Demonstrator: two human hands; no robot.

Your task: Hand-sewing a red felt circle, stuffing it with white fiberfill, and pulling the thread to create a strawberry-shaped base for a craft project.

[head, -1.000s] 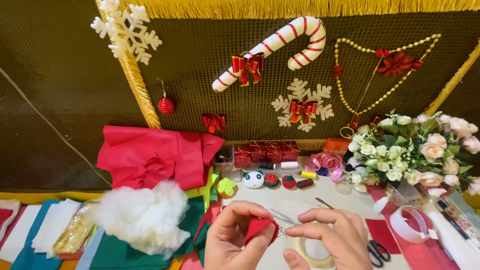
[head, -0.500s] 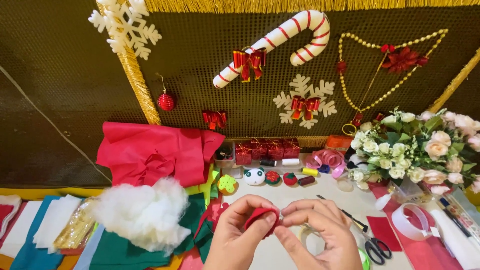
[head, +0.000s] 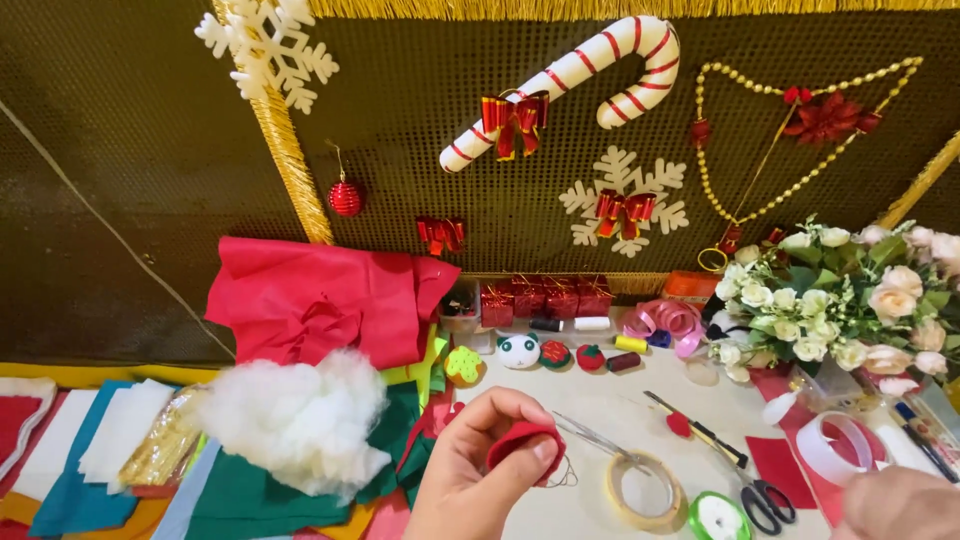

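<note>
My left hand [head: 470, 475] pinches a small red felt piece [head: 522, 445] between thumb and fingertips, low centre of the table, thread trailing at four o'clock. My right hand [head: 895, 503] sits at the lower right corner, fingers out of sight, so I can't tell its grip. I judge I'm mid-shaping; next needs the right hand back at the felt, past the tape roll [head: 643, 490] at three o'clock.

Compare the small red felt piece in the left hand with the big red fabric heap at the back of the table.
The red felt piece is small and pinched in the left hand above the table; the red fabric heap is far larger and lies crumpled beside the white stuffing. The piece looks darker red, the heap brighter, pinkish red. Both are red cloth.
</note>
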